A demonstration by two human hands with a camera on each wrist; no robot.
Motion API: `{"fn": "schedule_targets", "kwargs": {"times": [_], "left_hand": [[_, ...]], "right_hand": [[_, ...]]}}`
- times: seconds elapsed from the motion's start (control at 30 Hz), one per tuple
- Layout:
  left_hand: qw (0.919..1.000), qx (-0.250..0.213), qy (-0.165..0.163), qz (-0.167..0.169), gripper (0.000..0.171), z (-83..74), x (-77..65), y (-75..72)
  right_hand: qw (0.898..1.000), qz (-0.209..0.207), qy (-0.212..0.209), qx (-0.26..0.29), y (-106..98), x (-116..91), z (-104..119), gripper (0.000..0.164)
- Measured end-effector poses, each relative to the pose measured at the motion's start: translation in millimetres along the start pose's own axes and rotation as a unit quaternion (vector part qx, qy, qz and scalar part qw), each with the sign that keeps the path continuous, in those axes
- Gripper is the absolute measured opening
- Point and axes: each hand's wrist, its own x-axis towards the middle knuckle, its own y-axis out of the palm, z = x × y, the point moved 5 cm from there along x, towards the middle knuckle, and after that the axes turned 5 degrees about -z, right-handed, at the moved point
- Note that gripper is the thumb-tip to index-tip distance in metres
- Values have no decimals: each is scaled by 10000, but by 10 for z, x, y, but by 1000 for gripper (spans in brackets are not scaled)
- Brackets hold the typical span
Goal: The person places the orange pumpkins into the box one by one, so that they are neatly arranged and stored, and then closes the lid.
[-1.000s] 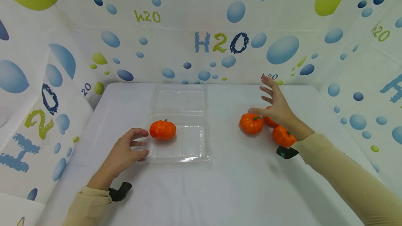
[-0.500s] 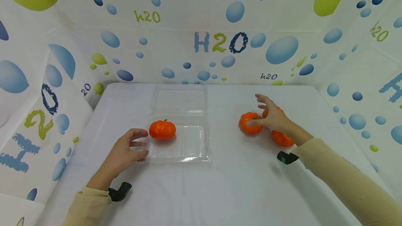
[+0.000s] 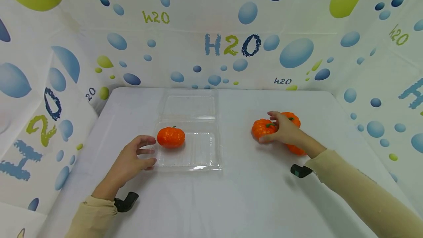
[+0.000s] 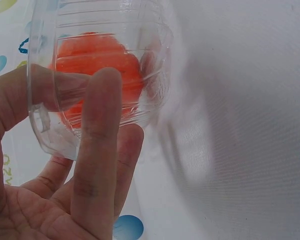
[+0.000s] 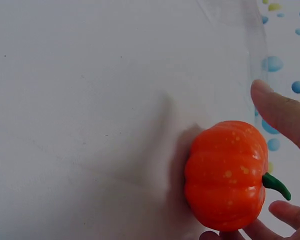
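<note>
Fingertips of my left hand (image 3: 130, 159) touch or nearly touch the left side of an open, clear plastic clamshell container (image 3: 201, 153). One small orange toy pumpkin (image 3: 171, 137) lies in the container's near half, at its left. In the left wrist view the pumpkin (image 4: 97, 60) shows through the plastic wall, with the fingers loosely spread beside it. My right hand (image 3: 288, 132) reaches around another pumpkin (image 3: 259, 129) with a green stem. In the right wrist view the thumb stands apart from that pumpkin (image 5: 225, 175), while other fingertips show at its lower side.
Two more orange pumpkins, one behind (image 3: 293, 117) and one in front (image 3: 296, 150), sit close by the right hand and are partly hidden by it. The container's lid (image 3: 190, 104) lies folded back. A patterned curtain (image 3: 185, 54) rises behind the white table (image 3: 198, 205).
My right hand has come down and toward me onto the left pumpkin of the group, thumb and fingers now on either side of it. The left hand stays where it was.
</note>
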Motion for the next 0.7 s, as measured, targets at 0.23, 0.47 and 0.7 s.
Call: {"fn": "schedule_targets", "kwargs": {"times": [0.23, 0.47, 0.7], "left_hand": [[10000, -30, 7, 4, 61, 6, -1, -5], [10000, -29, -11, -4, 61, -1, -5, -5], [10000, -47, -10, 2, 61, 6, -3, 0]], "right_hand": [[9981, -168, -79, -580, 50, -48, 46, 109], [9953, -305, -220, -890, 136, -70, 29, 104], [9961, -232, -429, -729, 214, -87, 23, 98]]}}
